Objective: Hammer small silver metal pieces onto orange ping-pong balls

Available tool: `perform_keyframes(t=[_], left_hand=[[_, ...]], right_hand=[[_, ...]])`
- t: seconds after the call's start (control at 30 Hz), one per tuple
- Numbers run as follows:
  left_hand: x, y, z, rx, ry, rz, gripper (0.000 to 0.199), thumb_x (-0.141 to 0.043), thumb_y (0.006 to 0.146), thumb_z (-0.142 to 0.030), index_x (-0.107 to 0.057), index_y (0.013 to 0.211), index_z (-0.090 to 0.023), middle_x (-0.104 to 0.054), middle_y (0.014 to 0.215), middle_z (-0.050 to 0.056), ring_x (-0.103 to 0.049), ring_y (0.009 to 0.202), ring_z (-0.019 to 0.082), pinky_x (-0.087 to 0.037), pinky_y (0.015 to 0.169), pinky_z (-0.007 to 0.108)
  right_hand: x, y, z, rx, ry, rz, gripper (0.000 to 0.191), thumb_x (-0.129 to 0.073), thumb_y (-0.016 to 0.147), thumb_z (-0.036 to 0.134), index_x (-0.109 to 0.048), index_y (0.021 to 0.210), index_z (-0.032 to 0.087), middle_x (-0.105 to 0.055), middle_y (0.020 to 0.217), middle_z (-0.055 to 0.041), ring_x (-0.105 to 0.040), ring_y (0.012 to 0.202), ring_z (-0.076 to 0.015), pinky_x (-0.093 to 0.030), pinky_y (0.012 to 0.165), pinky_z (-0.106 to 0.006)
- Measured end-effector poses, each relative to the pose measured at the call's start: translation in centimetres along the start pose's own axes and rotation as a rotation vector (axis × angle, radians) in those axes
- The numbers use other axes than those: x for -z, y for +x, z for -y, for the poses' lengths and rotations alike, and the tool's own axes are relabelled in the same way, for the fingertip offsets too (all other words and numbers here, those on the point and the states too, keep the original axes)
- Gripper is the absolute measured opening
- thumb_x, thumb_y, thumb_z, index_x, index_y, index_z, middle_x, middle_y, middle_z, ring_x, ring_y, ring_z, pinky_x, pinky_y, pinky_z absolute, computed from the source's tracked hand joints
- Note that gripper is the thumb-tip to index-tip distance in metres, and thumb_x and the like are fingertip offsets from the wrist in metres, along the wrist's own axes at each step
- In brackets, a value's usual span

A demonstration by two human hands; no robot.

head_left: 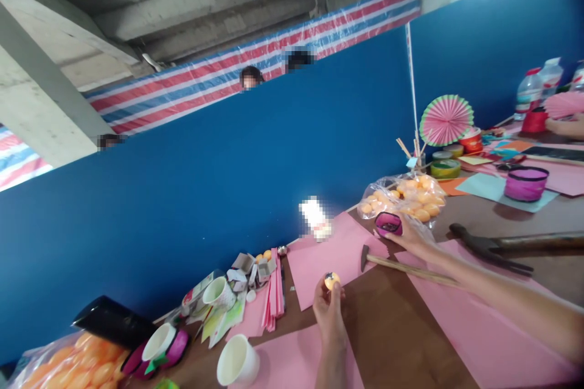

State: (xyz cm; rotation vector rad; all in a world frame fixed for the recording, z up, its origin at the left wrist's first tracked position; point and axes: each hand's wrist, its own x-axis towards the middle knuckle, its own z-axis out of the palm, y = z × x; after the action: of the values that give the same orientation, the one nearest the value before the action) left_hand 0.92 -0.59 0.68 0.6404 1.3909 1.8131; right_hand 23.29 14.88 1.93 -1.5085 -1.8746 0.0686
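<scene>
In the head view my left hand (327, 316), low in the middle, pinches an orange table-tennis ball (336, 283) between thumb and fingers. A dark patch shows on top of the ball; what it is I cannot make out. Further away on the right, my right hand (410, 237) has its fingers around a small magenta round container (387, 223) with a black rim. Its mouth faces me, and the dark contents are too small to name. Behind that hand lies a clear plastic bag (431, 197) of orange balls. A small wooden-handled hammer (401, 267) lies below my right forearm.
A larger hammer (497, 246) lies at the right, near another magenta container (527, 185). A blue partition (255, 164) stands along the table's back. White cups (237, 361), small boxes (244, 264) and another bag of orange balls (77, 368) occupy the left. A person's hand (566, 126) shows far right.
</scene>
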Motion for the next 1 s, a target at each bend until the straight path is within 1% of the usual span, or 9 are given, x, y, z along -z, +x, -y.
perform_keyframes(t=[0.1,0.2,0.27,0.37,0.5,0.63,0.77,0.9,1.0], left_hand=[[-0.1,0.6,1.0,0.013,-0.046,-0.078,0.053,-0.072,0.055,-0.043,-0.061,0.097,-0.011,-0.062,0.074,0.005,-0.058,0.059,0.011,-0.047,0.057,0.023],[-0.1,0.8,1.2,0.025,-0.050,-0.092,0.055,-0.074,0.052,-0.045,-0.062,0.094,-0.012,-0.062,0.072,0.004,-0.058,0.058,0.011,-0.046,0.055,0.023],[0.0,0.6,0.9,0.040,-0.046,-0.052,0.055,-0.073,0.053,-0.045,-0.061,0.094,-0.011,-0.061,0.069,0.004,-0.059,0.058,0.012,-0.046,0.056,0.023],[0.3,0.4,0.4,0.040,-0.046,0.036,0.052,-0.070,0.058,-0.045,-0.061,0.096,-0.010,-0.061,0.072,0.005,-0.058,0.061,0.011,-0.047,0.059,0.023],[0.6,0.5,0.5,0.063,-0.058,0.048,0.050,-0.071,0.058,-0.043,-0.061,0.095,-0.011,-0.061,0.078,0.005,-0.057,0.062,0.011,-0.046,0.059,0.023],[0.7,0.8,1.1,0.060,-0.075,0.046,0.048,-0.070,0.060,-0.042,-0.060,0.095,-0.012,-0.061,0.082,0.006,-0.057,0.066,0.011,-0.047,0.061,0.023],[0.8,0.9,1.3,0.031,-0.069,0.061,0.047,-0.068,0.062,-0.044,-0.061,0.095,-0.011,-0.062,0.080,0.006,-0.058,0.066,0.012,-0.047,0.061,0.024],[0.9,0.9,1.3,0.025,-0.068,0.068,0.047,-0.066,0.064,-0.044,-0.059,0.098,-0.012,-0.063,0.082,0.006,-0.059,0.067,0.013,-0.047,0.061,0.024],[0.9,0.8,1.3,0.022,-0.046,0.071,0.047,-0.065,0.065,-0.044,-0.058,0.098,-0.011,-0.063,0.084,0.007,-0.060,0.069,0.013,-0.048,0.061,0.024]], right_hand=[[0.6,-0.3,2.0,0.144,-0.015,0.028,0.042,-0.052,0.073,0.037,-0.045,0.108,0.016,-0.057,0.101,-0.0119,-0.053,0.092,-0.0283,-0.043,0.073,-0.035],[1.2,-0.7,4.4,0.304,0.026,0.076,0.043,-0.050,0.073,0.026,-0.041,0.115,0.017,-0.054,0.109,-0.0102,-0.051,0.100,-0.0253,-0.041,0.081,-0.033],[1.4,-1.0,5.9,0.408,0.035,0.111,0.045,-0.051,0.072,0.021,-0.041,0.116,0.017,-0.054,0.111,-0.0105,-0.050,0.102,-0.0255,-0.040,0.083,-0.035],[1.2,-1.2,8.0,0.542,0.020,0.151,0.048,-0.050,0.069,0.013,-0.042,0.116,0.017,-0.053,0.112,-0.0110,-0.048,0.104,-0.0257,-0.038,0.086,-0.037],[0.5,-1.5,9.9,0.722,-0.046,0.200,0.052,-0.046,0.068,0.004,-0.042,0.117,0.020,-0.053,0.115,-0.0087,-0.046,0.107,-0.0244,-0.033,0.091,-0.040],[-0.3,-1.7,11.1,0.882,-0.202,0.196,0.045,-0.046,0.072,0.002,-0.047,0.113,0.021,-0.056,0.109,-0.0083,-0.047,0.104,-0.0260,-0.033,0.089,-0.044],[-1.1,-1.9,11.6,1.010,-0.285,0.198,0.035,-0.045,0.078,0.004,-0.051,0.108,0.020,-0.057,0.106,-0.0076,-0.050,0.099,-0.0243,-0.035,0.087,-0.044],[-1.6,-2.0,11.6,1.027,-0.295,0.192,0.032,-0.043,0.081,0.005,-0.053,0.107,0.020,-0.058,0.104,-0.0081,-0.050,0.099,-0.0231,-0.034,0.088,-0.046],[-2.2,-2.2,11.3,1.055,-0.298,0.170,0.034,-0.043,0.082,0.005,-0.052,0.110,0.022,-0.057,0.108,-0.0071,-0.049,0.103,-0.0233,-0.032,0.091,-0.047]])
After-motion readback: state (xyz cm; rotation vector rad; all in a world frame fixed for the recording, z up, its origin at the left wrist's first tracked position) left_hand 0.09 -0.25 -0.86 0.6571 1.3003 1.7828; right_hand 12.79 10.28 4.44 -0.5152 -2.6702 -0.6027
